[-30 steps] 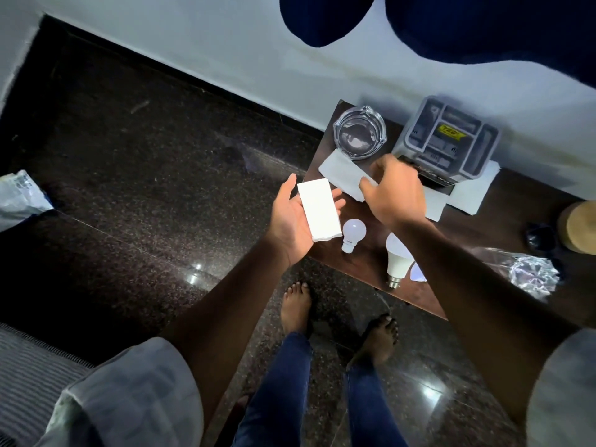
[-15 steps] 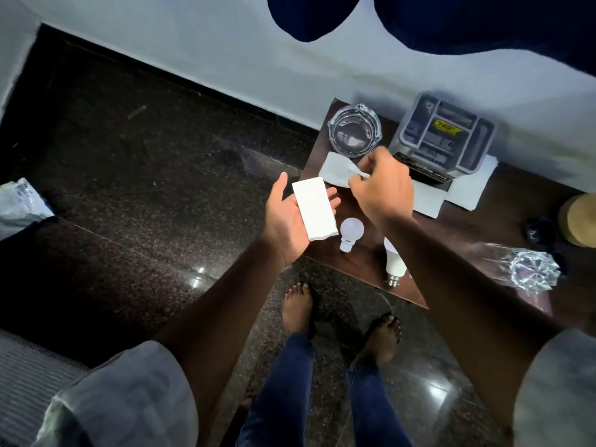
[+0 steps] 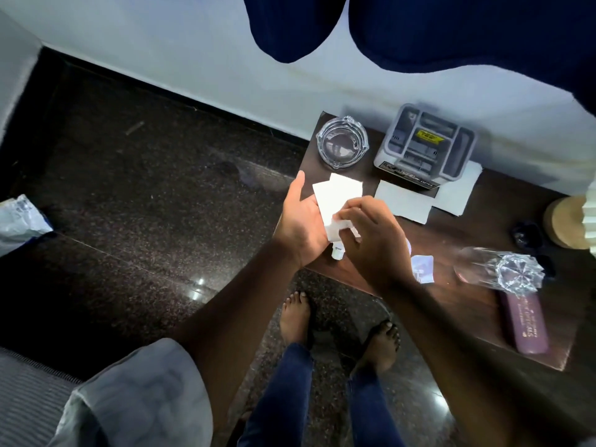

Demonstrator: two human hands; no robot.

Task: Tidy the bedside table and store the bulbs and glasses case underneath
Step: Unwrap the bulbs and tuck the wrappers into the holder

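Observation:
My left hand (image 3: pixel 301 222) lies palm up over the table's left edge, thumb straight, carrying a stack of white papers (image 3: pixel 325 201). My right hand (image 3: pixel 371 243) pinches another white paper (image 3: pixel 346 188) and lays it on that stack. Only the base of a small white bulb (image 3: pixel 337 253) shows under my hands. A second white bulb (image 3: pixel 422 269) lies on the dark wooden bedside table (image 3: pixel 451 240), half hidden by my right forearm. The maroon glasses case (image 3: pixel 524 324) rests near the table's front right corner.
A glass ashtray (image 3: pixel 342 143) and a grey organizer box (image 3: pixel 425 146) stand at the back by the wall. More white papers (image 3: pixel 403 200) lie under the box. A glass tumbler (image 3: pixel 503 274) lies on its side near a wooden lamp base (image 3: pixel 564 224). Below is dark stone floor (image 3: pixel 145 204).
My right hand picked a white paper up from beside the ashtray and brought it to the stack on my left palm. Both hands now cover the small bulb.

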